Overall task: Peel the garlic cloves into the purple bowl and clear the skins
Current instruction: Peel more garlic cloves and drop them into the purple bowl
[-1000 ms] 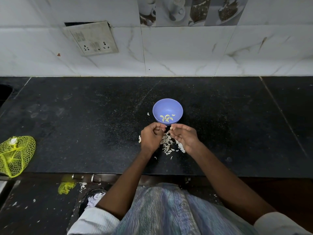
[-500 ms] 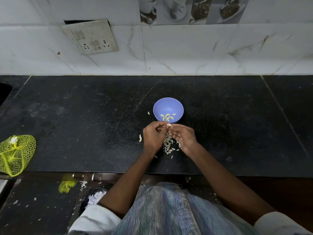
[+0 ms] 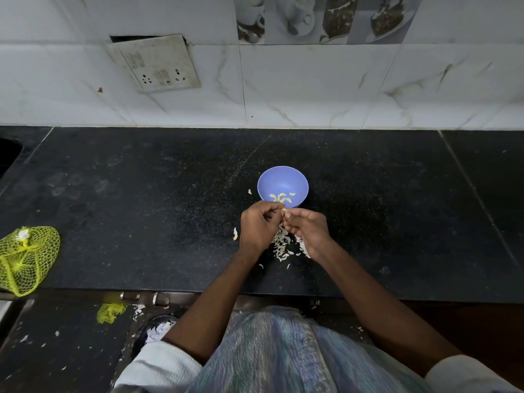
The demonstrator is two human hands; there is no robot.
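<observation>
Hands, left [image 3: 258, 226] and right [image 3: 307, 229], both pinching one garlic clove [image 3: 284, 212], one purple bowl [image 3: 282, 186].

From my feed, the clove [image 3: 284, 212] is a pale speck between the fingertips of the left hand [image 3: 259, 226] and right hand [image 3: 307, 229]; I can't tell how much skin is on it. The right hand covers part of the skins [image 3: 280, 246]. The net bag [image 3: 24, 259] runs off the left edge, and the sink [image 3: 8, 154] too.
</observation>
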